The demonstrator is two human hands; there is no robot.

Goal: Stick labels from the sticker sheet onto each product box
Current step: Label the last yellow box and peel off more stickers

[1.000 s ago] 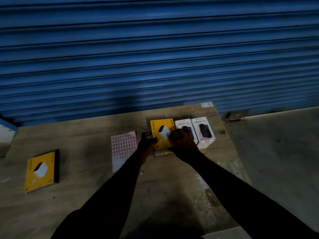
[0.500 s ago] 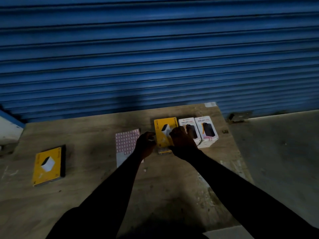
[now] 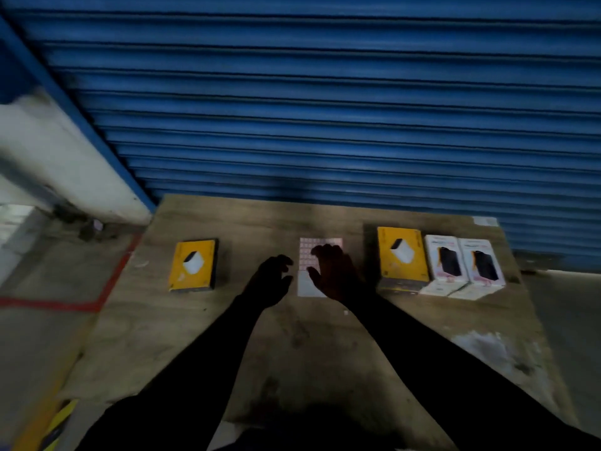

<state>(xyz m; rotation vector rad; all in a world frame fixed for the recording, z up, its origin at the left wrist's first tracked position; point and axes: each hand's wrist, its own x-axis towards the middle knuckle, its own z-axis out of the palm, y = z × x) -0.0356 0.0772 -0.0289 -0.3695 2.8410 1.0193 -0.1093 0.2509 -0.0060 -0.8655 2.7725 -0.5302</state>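
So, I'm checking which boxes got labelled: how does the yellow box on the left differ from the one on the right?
The left yellow box lies alone, left of the sticker sheet; the right yellow box sits right of it, against the white boxes. The left one lies low on the board; the right one stands higher, perhaps on something. Both lie face up with the same picture. Labels are too blurred to tell.

Left grip (image 3: 272,278) and right grip (image 3: 335,275) reach forward, fingers spread.
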